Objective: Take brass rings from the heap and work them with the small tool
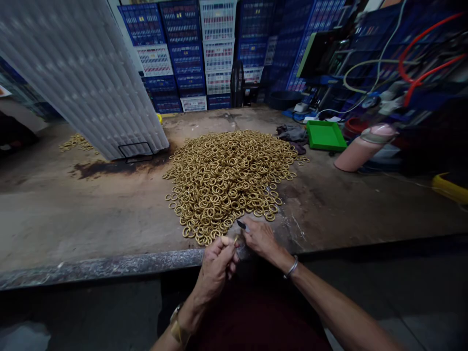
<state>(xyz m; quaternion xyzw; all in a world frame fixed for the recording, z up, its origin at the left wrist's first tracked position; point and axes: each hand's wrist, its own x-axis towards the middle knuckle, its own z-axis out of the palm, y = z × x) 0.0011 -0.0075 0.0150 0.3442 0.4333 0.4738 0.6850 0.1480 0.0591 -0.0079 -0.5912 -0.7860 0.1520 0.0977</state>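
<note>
A big heap of brass rings [231,178] lies in the middle of a worn workbench [91,219]. My left hand [216,265] is closed at the bench's front edge, pinching one brass ring [235,240] between thumb and fingers. My right hand [260,238] is closed beside it around a small dark-bladed tool [242,224], whose tip points toward the heap. The two hands almost touch. A metal bangle sits on my right wrist, a watch on my left.
A tall white corrugated stack [84,73] stands at the back left with a smaller pile of rings [76,142] behind it. A green tray [325,135], a pink cylinder [363,146], dark cloth, hoses and stacked blue and white crates [204,53] fill the back.
</note>
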